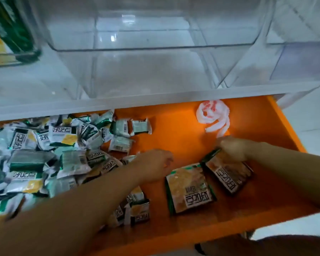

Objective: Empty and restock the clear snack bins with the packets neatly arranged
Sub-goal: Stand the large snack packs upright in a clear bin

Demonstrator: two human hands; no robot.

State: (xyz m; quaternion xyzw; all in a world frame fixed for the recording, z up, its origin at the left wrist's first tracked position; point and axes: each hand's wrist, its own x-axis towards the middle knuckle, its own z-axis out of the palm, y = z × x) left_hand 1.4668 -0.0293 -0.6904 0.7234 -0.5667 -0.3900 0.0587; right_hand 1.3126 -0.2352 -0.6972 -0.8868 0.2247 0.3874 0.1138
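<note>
Though side by side, two packets (pixel 189 189).

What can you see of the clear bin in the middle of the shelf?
The clear bin is see-through hard plastic with rounded front corners. It looks empty: no packet shows inside. It stands upright on the white shelf, above the orange surface. The left hand and right hand are below, not touching it.
</note>
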